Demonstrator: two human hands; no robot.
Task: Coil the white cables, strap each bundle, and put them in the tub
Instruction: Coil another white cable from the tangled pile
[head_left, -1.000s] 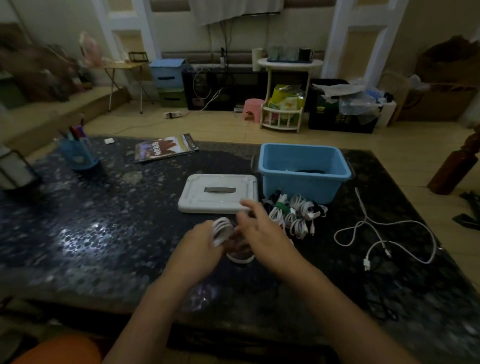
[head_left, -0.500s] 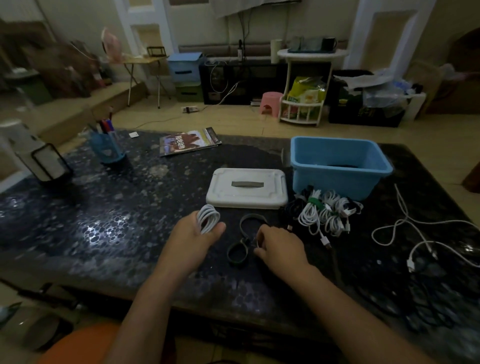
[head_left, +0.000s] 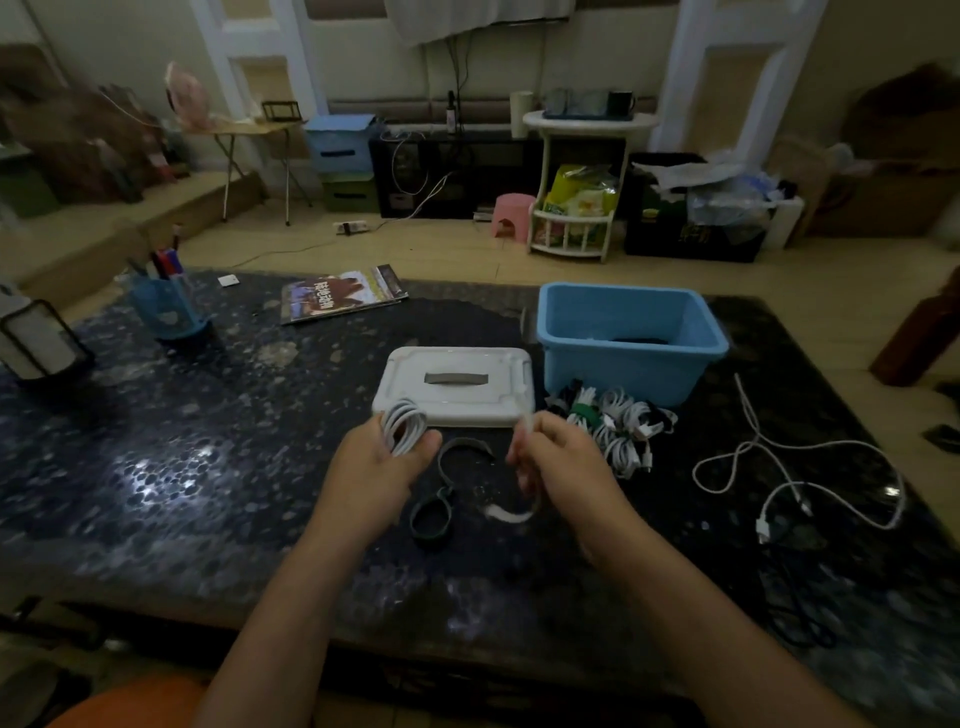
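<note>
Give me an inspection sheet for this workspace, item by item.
Surface: dark speckled table, glare patches.
Job's things: blue tub; strapped bundles in front of it; dark straps on the table.
Clutter: white lid, magazine, pen holder.
Hands: left hand holds white coil; right hand pinches white strap.
Cables: loose white cable uncoiled at right.
Surroundings: pink stool, white shelf on the floor.

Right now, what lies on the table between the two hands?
In the head view, dark straps lie on the table between the left hand and right hand.
</note>
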